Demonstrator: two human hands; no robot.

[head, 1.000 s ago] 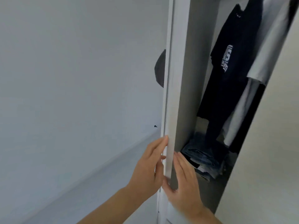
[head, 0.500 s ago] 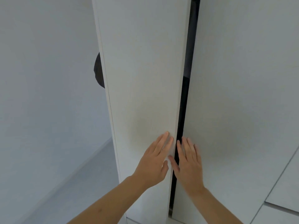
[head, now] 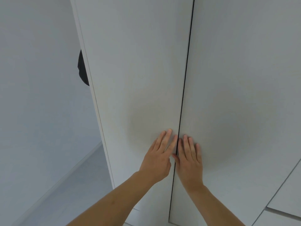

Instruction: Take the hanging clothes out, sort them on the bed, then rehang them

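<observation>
Two white wardrobe doors fill the view, the left door (head: 138, 70) and the right door (head: 244, 79), meeting at a thin dark seam. My left hand (head: 158, 157) presses flat on the left door beside the seam, fingers straight. My right hand (head: 189, 158) lies flat on the right door just across the seam, fingers straight too. The hanging clothes are hidden behind the shut doors.
A plain white wall (head: 40, 79) runs along the left, with a pale skirting strip (head: 68, 175) lower down. A dark rounded object (head: 82, 69) sticks out behind the wardrobe's left edge. Drawer or panel lines (head: 283, 185) show at the lower right.
The left door has swung shut: the open wardrobe with shirts and folded jeans narrowed to a gap, then to a seam. Both hands moved from the door's edge to its face.
</observation>
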